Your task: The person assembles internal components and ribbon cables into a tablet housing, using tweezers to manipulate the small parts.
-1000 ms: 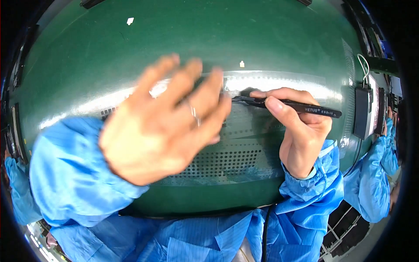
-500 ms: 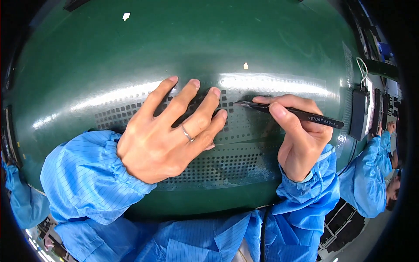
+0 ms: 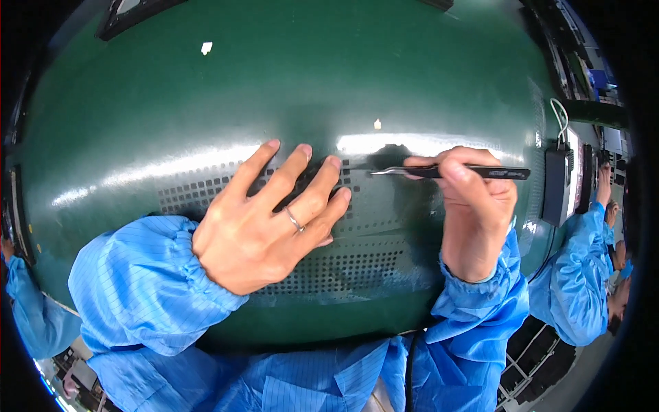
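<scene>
Now, line by line:

Left hand: your left hand (image 3: pixel 264 223) has come down from where it hovered a second ago and lies flat on the green counter (image 3: pixel 288 89), fingers (image 3: pixel 312 189) spread and straight, gripping nothing. A ring (image 3: pixel 294 220) sits on one finger.

What it covers: the palm and fingers rest across the perforated grid (image 3: pixel 343 264) of small dark squares set in the counter top (part of the grid is hidden under the hand).

Right hand: your right hand (image 3: pixel 473 206) keeps its pinch on the black tweezers (image 3: pixel 446 172), thumb and forefinger closed round the body, the tool lying nearly level and pointing left.

Tweezer tip: it has moved left and now sits just beside your left fingertips, over the upper rows of the grid. I cannot tell whether the tip touches the surface or carries anything.

What the change means: as I judge it, the left hand has gone from waving clear to steadying itself, and the two hands have closed on one spot of the grid, so fine work at the tip looks to be in hand.

Around you: a dark box with a white cable (image 3: pixel 555 189) lies at the counter's right edge, and another person's blue sleeve (image 3: pixel 573 275) shows beyond it.
</scene>
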Action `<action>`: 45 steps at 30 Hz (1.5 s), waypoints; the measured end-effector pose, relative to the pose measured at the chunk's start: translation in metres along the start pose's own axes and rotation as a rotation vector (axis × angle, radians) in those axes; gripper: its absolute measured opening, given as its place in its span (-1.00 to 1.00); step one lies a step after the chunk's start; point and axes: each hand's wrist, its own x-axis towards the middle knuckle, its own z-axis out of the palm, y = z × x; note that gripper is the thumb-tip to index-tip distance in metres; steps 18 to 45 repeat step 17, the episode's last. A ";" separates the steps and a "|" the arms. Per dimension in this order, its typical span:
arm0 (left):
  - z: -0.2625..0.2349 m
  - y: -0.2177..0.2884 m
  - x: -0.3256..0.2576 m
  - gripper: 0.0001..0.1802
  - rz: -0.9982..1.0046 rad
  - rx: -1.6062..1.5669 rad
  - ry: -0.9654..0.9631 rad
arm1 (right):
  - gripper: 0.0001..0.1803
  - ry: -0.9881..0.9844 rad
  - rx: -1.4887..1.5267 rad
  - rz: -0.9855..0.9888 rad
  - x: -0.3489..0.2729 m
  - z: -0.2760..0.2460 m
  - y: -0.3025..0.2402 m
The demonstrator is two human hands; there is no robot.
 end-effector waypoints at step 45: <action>-0.006 -0.143 0.121 -0.40 -0.563 -0.040 0.267 | -0.71 0.018 0.280 -0.266 0.206 0.006 0.010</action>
